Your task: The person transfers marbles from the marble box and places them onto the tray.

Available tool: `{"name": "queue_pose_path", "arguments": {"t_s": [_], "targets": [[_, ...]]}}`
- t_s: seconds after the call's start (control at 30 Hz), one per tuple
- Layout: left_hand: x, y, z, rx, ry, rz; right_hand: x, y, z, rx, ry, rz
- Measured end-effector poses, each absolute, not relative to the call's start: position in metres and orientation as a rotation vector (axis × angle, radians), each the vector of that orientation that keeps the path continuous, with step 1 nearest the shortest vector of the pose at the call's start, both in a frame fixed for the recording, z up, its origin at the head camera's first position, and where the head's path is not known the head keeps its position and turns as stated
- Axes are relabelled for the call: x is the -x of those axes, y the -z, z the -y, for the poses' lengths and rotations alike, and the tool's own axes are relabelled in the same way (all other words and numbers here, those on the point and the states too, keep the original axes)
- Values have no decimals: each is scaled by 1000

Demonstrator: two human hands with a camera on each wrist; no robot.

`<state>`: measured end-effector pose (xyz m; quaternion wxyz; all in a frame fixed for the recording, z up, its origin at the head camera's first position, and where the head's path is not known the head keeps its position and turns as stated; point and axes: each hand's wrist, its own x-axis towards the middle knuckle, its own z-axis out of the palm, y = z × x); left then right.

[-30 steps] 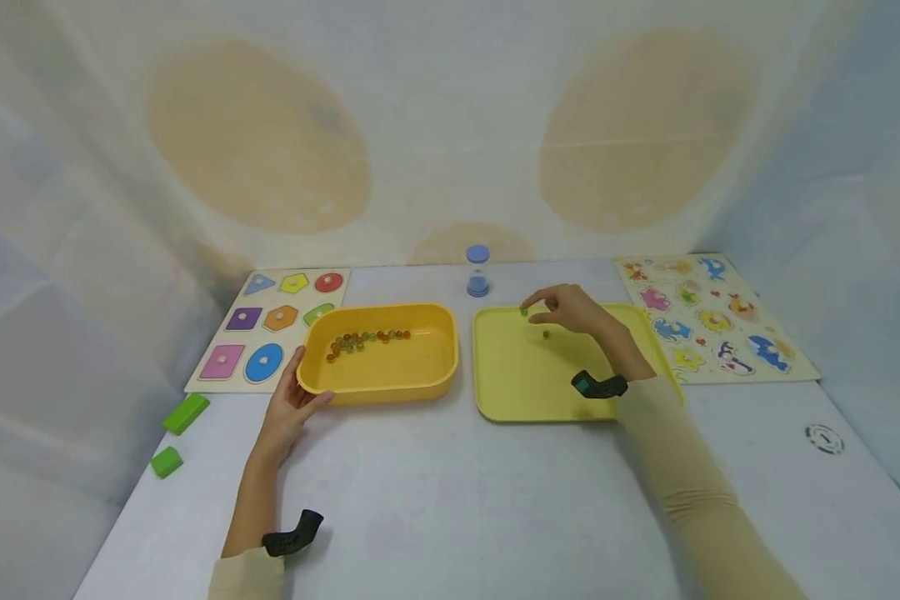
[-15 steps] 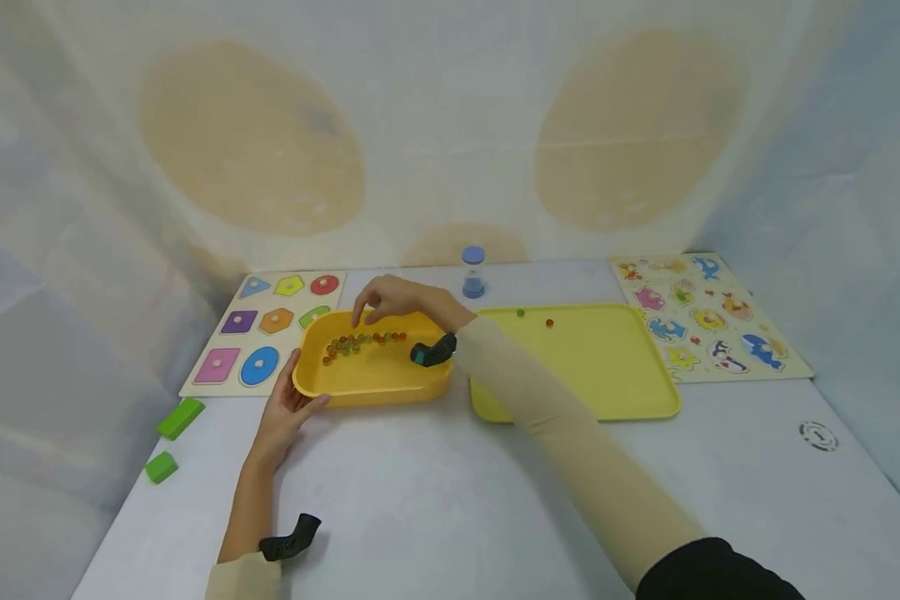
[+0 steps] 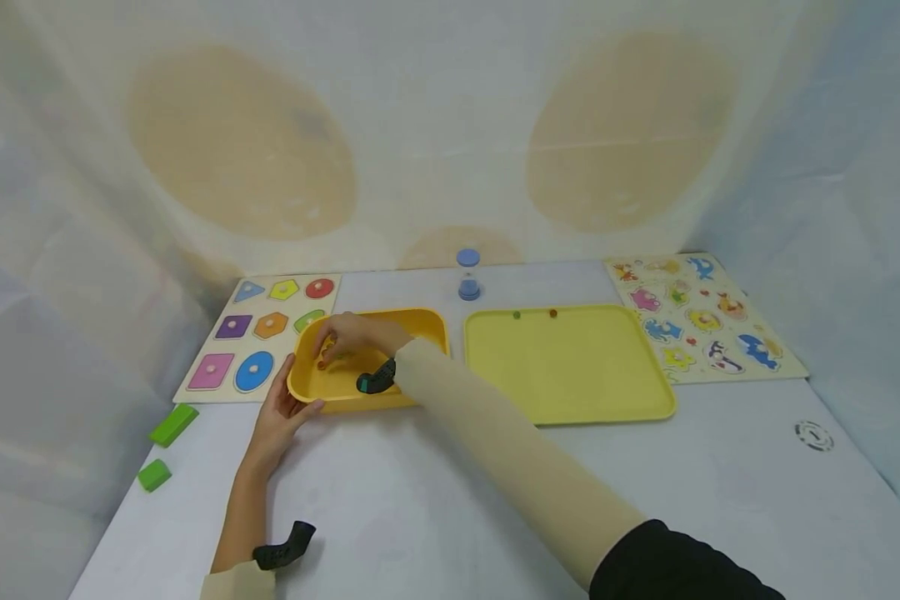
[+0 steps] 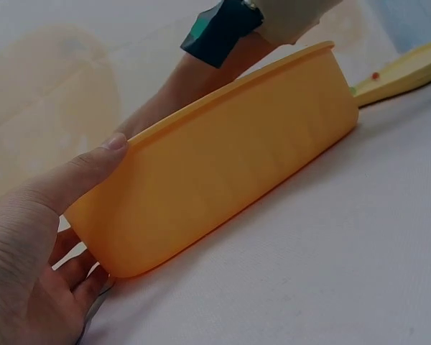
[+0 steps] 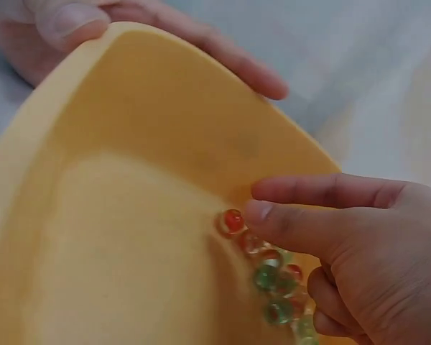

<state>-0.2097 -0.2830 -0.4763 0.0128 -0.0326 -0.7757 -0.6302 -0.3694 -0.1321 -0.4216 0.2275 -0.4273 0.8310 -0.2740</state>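
Observation:
An orange-yellow basin (image 3: 429,327) stands left of centre. My left hand (image 3: 273,417) grips its near left corner, thumb against the rim and fingers round the side, as the left wrist view shows. Inside the basin is my right hand (image 3: 351,333), reaching down at the left part. In the right wrist view its thumb and index finger stretch close together over red and green glass marbles (image 5: 266,277), the other fingers folded back. One red marble (image 5: 233,220) sits right by the thumb tip. No marble shows between the two fingertips.
A flat yellow tray (image 3: 570,367) to the right bears a green marble (image 3: 517,315) and a reddish marble (image 3: 552,313) near its back edge. Behind stands a blue-ended hourglass (image 3: 468,275). Puzzle boards (image 3: 225,346) flank both sides; green blocks (image 3: 174,425) lie far left.
My right hand has left the tray, swung left over the basin and gone down among the marbles. The reddish marble on the tray has rolled towards the back edge. My left hand keeps its grip.

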Motion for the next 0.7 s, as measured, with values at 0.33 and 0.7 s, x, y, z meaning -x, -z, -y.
{"name": "queue_pose_path", "arguments": {"t_s": [0.33, 0.7], "targets": [[207, 475, 281, 144, 1958, 2402, 366, 430, 136, 1172, 664, -2346], [202, 459, 274, 100, 1985, 2393, 359, 363, 37, 1496, 813, -2365]]}}
